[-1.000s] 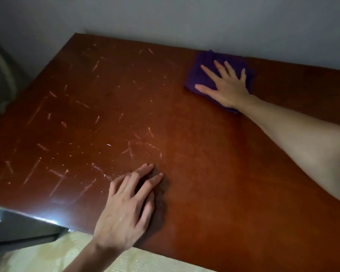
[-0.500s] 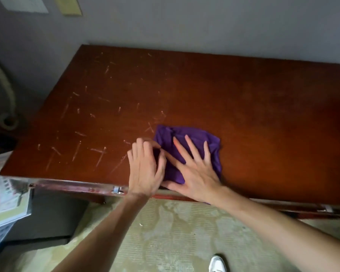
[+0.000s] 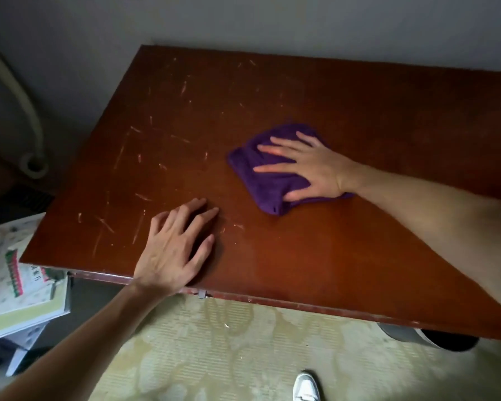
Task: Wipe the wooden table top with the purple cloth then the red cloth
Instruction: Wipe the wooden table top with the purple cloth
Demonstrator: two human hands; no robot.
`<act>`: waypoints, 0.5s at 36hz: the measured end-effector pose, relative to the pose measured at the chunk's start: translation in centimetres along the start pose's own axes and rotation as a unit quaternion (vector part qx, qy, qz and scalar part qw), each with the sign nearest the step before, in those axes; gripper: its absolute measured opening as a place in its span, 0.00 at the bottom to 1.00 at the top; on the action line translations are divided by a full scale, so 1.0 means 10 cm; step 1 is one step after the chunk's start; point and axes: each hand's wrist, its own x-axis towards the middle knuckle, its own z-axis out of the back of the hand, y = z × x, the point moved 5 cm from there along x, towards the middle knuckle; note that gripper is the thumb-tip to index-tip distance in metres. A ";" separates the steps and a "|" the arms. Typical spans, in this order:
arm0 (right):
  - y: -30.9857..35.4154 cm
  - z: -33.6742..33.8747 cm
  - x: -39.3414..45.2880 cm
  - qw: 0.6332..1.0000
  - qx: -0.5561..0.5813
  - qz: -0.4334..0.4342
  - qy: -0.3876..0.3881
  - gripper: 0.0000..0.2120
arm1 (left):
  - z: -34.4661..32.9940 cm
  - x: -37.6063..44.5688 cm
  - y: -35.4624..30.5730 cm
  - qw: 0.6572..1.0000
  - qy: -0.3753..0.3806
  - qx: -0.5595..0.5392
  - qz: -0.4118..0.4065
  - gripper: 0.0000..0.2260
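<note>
The wooden table top (image 3: 344, 256) is reddish brown, with many pale scratches over its left half. A folded purple cloth (image 3: 269, 185) lies near the middle of it. My right hand (image 3: 310, 169) presses flat on the cloth, fingers spread and pointing left. My left hand (image 3: 177, 244) rests palm down on the bare wood near the front edge, left of the cloth and apart from it, holding nothing. No red cloth is in view.
A grey wall runs behind the table. A stack of printed papers (image 3: 23, 285) sits low at the left, by the table's corner. A pale hose (image 3: 21, 91) hangs at the far left. Patterned floor and a white shoe (image 3: 305, 386) show below the front edge.
My right hand has slid the purple cloth from the front edge out toward the table's middle. My left hand has come off the cloth and now lies on bare wood.
</note>
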 end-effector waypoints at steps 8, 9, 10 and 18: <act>-1.26 0.19 0.78 0.997 0.010 -0.076 -0.003 0.40 | 0.02 0.05 0.02 0.998 0.045 -0.029 0.020 0.22; -1.39 0.21 0.86 0.996 0.013 -0.087 -0.001 0.41 | 0.02 0.06 0.03 0.998 0.048 -0.030 0.020 0.22; -1.52 0.22 0.94 0.995 0.018 -0.102 -0.001 0.42 | 0.02 0.06 0.03 0.998 0.048 -0.032 0.019 0.22; -2.09 0.29 1.34 0.961 0.078 -0.261 -0.043 0.45 | 0.02 0.09 0.06 0.998 0.022 -0.050 0.010 0.22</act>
